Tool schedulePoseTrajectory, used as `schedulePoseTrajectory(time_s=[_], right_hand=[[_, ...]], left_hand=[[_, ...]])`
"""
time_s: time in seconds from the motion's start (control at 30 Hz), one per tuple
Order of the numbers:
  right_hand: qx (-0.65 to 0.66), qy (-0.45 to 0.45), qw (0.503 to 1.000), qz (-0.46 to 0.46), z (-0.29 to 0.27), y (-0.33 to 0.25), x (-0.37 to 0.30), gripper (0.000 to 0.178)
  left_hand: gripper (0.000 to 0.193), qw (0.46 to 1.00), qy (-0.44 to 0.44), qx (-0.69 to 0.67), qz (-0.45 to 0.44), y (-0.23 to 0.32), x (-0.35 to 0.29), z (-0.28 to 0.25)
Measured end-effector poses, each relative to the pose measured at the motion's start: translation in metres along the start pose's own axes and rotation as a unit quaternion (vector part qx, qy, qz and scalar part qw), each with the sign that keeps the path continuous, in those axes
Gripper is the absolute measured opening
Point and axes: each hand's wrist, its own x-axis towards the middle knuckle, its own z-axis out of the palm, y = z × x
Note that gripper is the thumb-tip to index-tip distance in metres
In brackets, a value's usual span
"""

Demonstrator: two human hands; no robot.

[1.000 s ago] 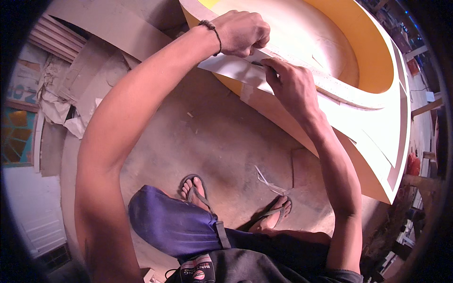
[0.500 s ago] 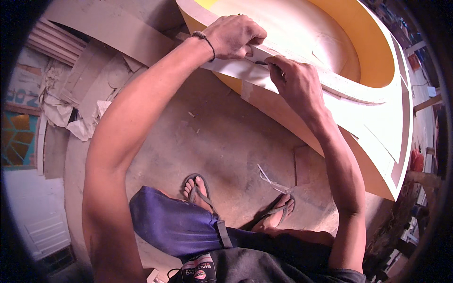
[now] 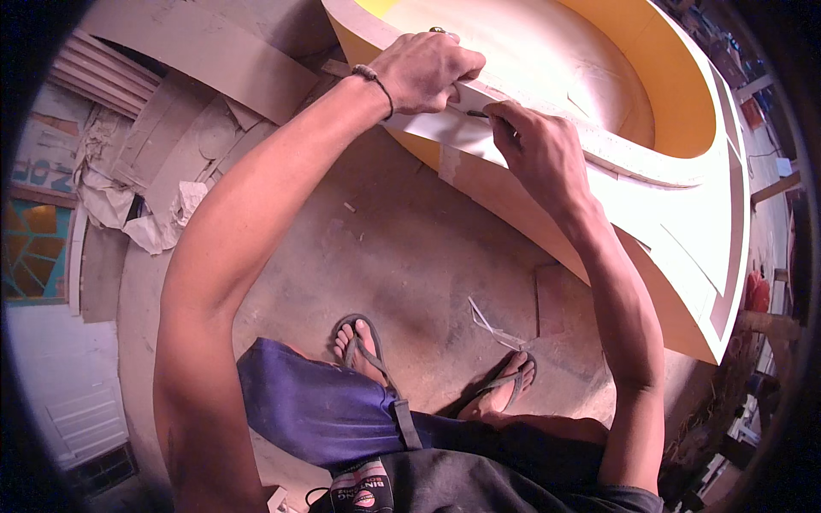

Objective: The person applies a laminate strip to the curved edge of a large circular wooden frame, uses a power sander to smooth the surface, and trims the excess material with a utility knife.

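Note:
A large curved piece with a white top and a yellow inner wall fills the far right. Along its opening runs a long pale strip. My left hand, a dark cord round its wrist, is closed over the strip near its left end, with the fingertips partly hidden. Just right of it, my right hand pinches a thin dark tool. The tool's tip points left beside the strip's near edge, close to my left fingers. Most of the tool is hidden in my hand, so its kind is unclear.
Flat brown boards lean at the far left, near stacked slats and crumpled pale paper. A thin white offcut lies on the dusty floor by my sandalled feet. Cluttered items line the right rim.
Both hands keep their grips and almost the same places. My left hand has tilted slightly, and the whole view has shifted a little.

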Motion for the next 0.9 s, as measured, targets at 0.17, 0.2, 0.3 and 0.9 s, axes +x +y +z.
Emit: schedulePoseTrajectory(time_s=[0.17, 0.2, 0.3, 0.9], right_hand=[[-0.005, 0.008, 1.0, -0.017, 0.006, -0.002, 0.004, 0.013], [-0.004, 0.007, 1.0, -0.018, 0.008, -0.002, 0.006, 0.012], [-0.011, 0.007, 1.0, -0.028, 0.014, -0.001, 0.01, 0.01], [-0.031, -0.009, 0.999, 0.007, -0.002, 0.002, -0.004, 0.016]], left_hand=[[0.026, 1.0, -0.01, 0.006, -0.01, 0.0, -0.001, -0.001], [0.027, 1.0, -0.005, 0.007, -0.007, 0.0, 0.0, -0.001], [0.027, 1.0, -0.023, 0.013, -0.01, 0.001, 0.004, -0.003], [0.024, 1.0, 0.0, -0.004, 0.007, 0.001, 0.002, 0.0]])
